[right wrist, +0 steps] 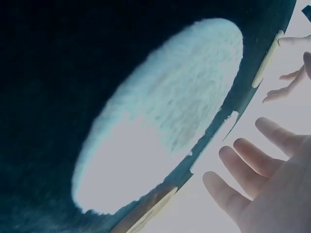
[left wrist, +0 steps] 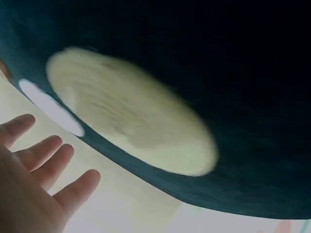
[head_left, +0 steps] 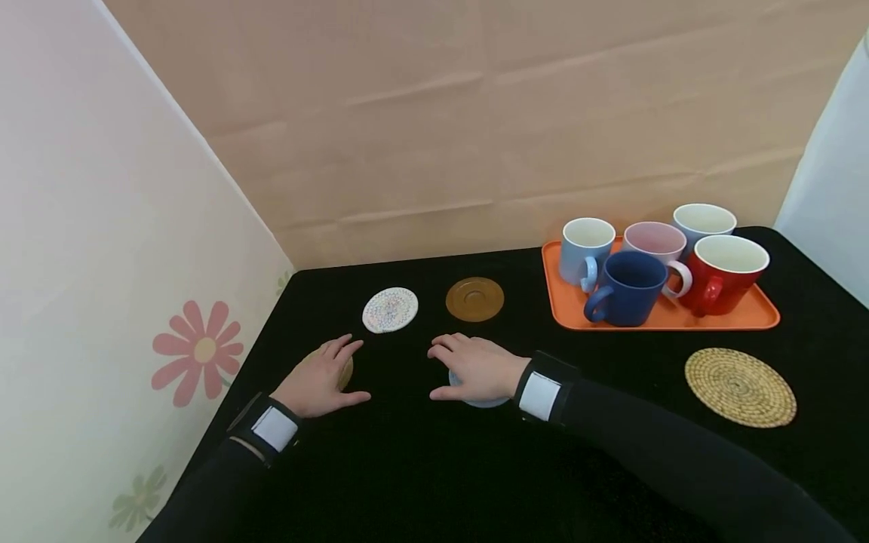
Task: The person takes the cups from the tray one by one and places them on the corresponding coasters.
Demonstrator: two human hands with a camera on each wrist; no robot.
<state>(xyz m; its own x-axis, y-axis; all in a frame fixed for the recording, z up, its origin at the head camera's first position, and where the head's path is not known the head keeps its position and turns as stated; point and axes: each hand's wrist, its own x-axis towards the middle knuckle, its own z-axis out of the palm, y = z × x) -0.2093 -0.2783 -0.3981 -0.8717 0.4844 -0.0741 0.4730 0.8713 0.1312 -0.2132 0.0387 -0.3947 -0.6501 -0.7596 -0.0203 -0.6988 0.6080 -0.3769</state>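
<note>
2 hands, 5 cstrs; 1 tray w/ 5 mugs.

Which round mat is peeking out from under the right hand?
The pale blue mat. The white mat, brown mat and two tan mats aren't under the right hand.
</note>
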